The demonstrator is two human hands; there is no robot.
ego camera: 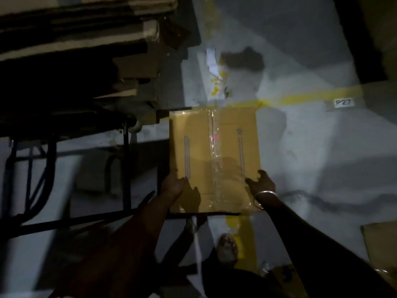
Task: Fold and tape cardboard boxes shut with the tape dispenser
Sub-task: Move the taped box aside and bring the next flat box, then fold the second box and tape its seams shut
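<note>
nearest to us in the head view are our two forearms, reaching down and forward to one cardboard box point(214, 155) held above the grey floor point(311, 147). our left hand point(173, 186) grips the box's near left edge, fingers wrapped under where we cannot see them, thumb side on the top face. our right hand point(261, 182) has a bangle point(263, 193) at the wrist and rests at the near right corner with fingers loosely curled and spread; whether they pinch the edge we cannot tell. a strip of clear tape point(216, 155) runs down the centre seam from far edge to near edge, so we judge this box folded and sealed, and the step in hand is carrying it off or setting it down. the next move calls for a steady two-handed hold, a free spot on the floor, then a fresh flat from the stack of flattened cardboard point(81, 24) at upper left. by our count: one taped box, two hands, one bangle, one stack, one yellow floor line point(311, 96), one label reading p27 point(343, 102), one foot point(227, 246). no tape dispenser shows.
</note>
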